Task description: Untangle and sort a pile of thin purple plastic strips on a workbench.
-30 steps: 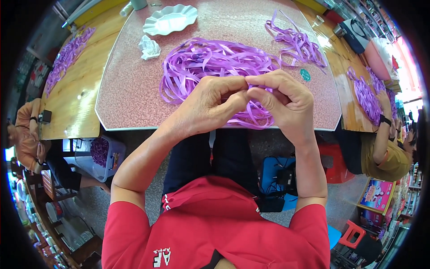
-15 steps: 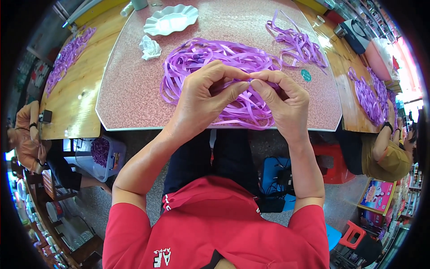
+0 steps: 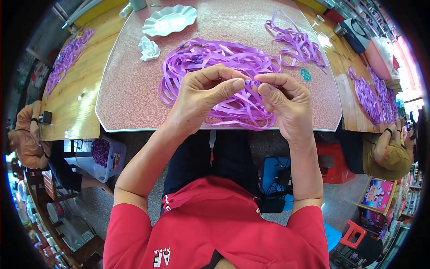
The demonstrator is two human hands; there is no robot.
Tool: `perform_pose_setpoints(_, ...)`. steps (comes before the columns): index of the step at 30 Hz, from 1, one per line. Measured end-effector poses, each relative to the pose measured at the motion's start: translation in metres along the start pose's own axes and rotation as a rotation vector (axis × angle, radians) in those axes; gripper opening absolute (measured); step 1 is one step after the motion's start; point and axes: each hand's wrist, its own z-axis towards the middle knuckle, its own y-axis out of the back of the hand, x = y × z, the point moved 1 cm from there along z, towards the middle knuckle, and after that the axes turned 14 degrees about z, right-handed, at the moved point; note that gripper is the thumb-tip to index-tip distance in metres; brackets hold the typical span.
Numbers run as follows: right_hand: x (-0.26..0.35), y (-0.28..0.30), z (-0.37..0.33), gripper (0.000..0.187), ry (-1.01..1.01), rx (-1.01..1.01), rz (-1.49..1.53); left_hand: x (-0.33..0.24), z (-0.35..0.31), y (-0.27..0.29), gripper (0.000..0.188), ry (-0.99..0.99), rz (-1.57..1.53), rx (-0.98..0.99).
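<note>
Both hands meet over the near middle of the pink speckled table, above a heap of purple ribbons (image 3: 233, 53). Between my fingertips is a short section of purple ribbon (image 3: 251, 83), with darker and lighter bands. My left hand (image 3: 201, 94) pinches its left end between thumb and forefinger. At the right end, my right hand (image 3: 287, 99) pinches it in the same way, its other fingers curled in. Some of the heap is hidden behind my hands. Whether the held section joins the ribbons below cannot be made out.
A white scalloped dish (image 3: 170, 20) and crumpled white tissue (image 3: 149, 48) lie at the far left of the table (image 3: 130, 89). Loose purple ribbon (image 3: 298, 42) and a green disc (image 3: 305, 75) are at right. Co-workers sit on both sides, beside more ribbons.
My fingertips have drawn slightly apart, so the banded section of ribbon now shows between them. The heap and the things on the table stay put.
</note>
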Motion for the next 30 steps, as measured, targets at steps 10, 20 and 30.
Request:
perform_pose_setpoints(10, -0.002, -0.001, 0.003, 0.017, -0.031, 0.016, -0.011, 0.003, 0.002, 0.001, 0.017, 0.052, -0.128, 0.033)
perform_pose_setpoints(20, -0.004, -0.001, 0.004, 0.018, -0.039, 0.006, -0.015, 0.004, 0.005, 0.003, 0.019, 0.056, -0.069, 0.024)
perform_pose_setpoints(30, -0.004, -0.011, 0.004, 0.016, 0.177, 0.034, -0.256, 0.004, 0.005, 0.002, 0.018, -0.003, 0.012, 0.012)
